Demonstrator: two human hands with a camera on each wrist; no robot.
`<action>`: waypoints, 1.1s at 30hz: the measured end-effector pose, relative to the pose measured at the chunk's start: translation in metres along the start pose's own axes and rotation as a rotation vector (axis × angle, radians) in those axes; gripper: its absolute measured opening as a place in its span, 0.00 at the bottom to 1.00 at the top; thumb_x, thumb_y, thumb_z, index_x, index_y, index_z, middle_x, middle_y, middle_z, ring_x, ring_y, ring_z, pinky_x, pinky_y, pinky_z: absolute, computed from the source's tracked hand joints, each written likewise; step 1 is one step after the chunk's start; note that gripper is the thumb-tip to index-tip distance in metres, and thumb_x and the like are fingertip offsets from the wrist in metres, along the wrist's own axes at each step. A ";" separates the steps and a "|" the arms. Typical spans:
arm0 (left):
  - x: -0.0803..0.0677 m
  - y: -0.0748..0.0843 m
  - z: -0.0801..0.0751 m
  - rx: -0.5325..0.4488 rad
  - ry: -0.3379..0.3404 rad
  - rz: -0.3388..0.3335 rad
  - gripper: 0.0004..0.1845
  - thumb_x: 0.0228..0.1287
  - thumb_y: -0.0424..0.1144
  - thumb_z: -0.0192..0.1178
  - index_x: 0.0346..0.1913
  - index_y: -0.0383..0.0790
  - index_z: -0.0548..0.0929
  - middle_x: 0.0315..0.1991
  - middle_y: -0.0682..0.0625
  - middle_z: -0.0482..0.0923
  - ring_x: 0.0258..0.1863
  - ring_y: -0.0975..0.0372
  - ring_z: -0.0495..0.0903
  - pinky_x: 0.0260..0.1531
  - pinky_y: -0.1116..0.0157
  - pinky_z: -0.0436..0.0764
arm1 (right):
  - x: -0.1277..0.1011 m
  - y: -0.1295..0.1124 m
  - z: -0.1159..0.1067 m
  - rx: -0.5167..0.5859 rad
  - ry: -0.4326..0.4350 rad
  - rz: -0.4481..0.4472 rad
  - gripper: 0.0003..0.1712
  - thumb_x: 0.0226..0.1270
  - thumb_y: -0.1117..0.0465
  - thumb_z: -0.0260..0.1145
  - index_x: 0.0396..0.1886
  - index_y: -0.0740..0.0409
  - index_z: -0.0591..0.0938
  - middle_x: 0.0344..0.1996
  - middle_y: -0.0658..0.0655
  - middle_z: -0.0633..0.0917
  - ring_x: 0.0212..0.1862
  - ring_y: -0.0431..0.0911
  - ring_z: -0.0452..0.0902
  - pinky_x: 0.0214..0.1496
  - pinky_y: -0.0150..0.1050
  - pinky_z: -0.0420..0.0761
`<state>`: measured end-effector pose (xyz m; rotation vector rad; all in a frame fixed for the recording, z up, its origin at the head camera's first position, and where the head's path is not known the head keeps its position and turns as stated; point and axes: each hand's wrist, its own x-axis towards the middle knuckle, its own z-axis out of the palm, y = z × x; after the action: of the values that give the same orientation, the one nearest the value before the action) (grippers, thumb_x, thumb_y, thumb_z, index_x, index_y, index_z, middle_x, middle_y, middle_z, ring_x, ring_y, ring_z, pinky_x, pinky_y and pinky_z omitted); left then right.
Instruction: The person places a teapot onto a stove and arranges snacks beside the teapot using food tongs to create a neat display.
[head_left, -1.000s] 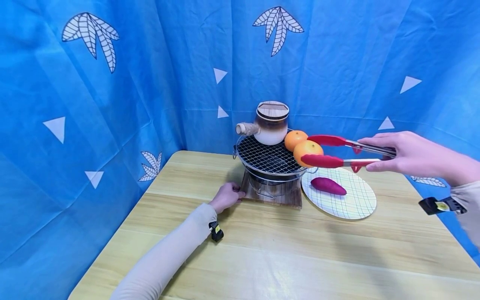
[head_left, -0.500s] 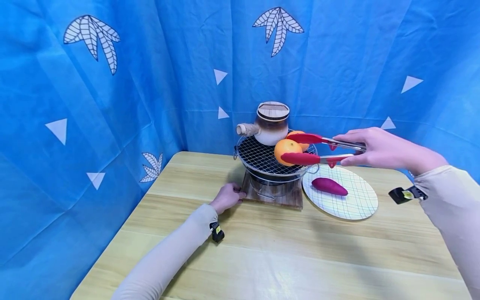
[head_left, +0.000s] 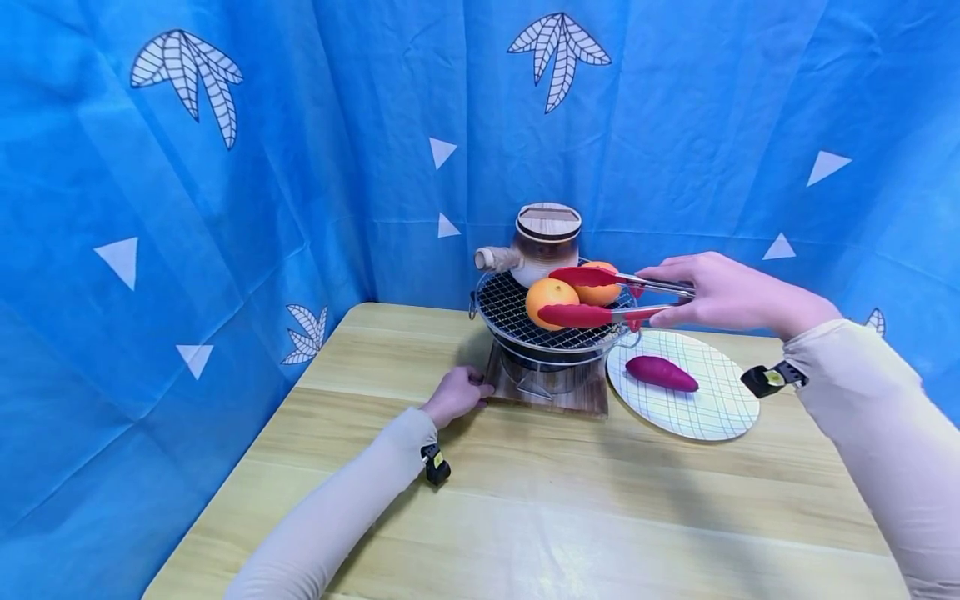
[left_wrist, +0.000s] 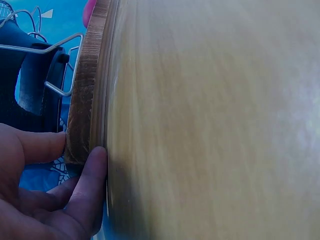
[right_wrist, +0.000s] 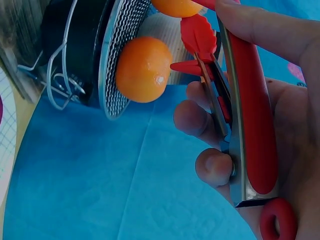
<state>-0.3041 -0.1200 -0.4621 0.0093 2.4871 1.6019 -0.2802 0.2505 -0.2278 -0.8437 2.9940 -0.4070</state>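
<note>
My right hand grips a pair of tongs with red tips, also seen in the right wrist view. Between the tips is an orange, over the round wire grill. A second orange rests on the mesh behind the tongs, partly covered by them. The left hand pinches the near left corner of the dark wooden board beneath the stove; the left wrist view shows the thumb on top and a finger below the board's edge.
A lidded clay pot with a side handle stands at the back of the grill. To the right, a checked plate carries a purple sweet potato. Blue curtain borders the wooden table behind and at the sides.
The right hand has moved left with the tongs and the orange between them, from the grill's right side to over its middle. The left hand stays on the board.
</note>
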 end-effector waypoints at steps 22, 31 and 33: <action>0.000 0.000 0.001 -0.003 0.003 0.000 0.19 0.68 0.34 0.64 0.56 0.26 0.75 0.52 0.35 0.79 0.39 0.54 0.88 0.45 0.60 0.87 | 0.028 -0.008 0.009 -0.018 -0.001 -0.046 0.44 0.61 0.44 0.75 0.72 0.56 0.72 0.69 0.67 0.74 0.70 0.66 0.67 0.68 0.66 0.72; -0.002 0.002 0.000 -0.002 0.001 -0.001 0.20 0.68 0.34 0.63 0.57 0.25 0.75 0.53 0.33 0.78 0.39 0.53 0.88 0.46 0.59 0.87 | 0.032 -0.008 0.011 -0.014 0.001 -0.048 0.44 0.60 0.44 0.75 0.72 0.57 0.72 0.68 0.67 0.75 0.67 0.64 0.71 0.65 0.64 0.76; -0.003 0.002 0.000 -0.003 0.001 -0.003 0.19 0.68 0.34 0.63 0.57 0.25 0.75 0.54 0.33 0.78 0.40 0.53 0.88 0.46 0.60 0.87 | 0.031 -0.008 0.012 -0.016 0.003 -0.041 0.44 0.60 0.45 0.75 0.72 0.57 0.72 0.67 0.67 0.75 0.67 0.64 0.71 0.65 0.65 0.76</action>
<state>-0.3017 -0.1193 -0.4599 0.0043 2.4847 1.6048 -0.3017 0.2250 -0.2352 -0.9084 2.9910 -0.3864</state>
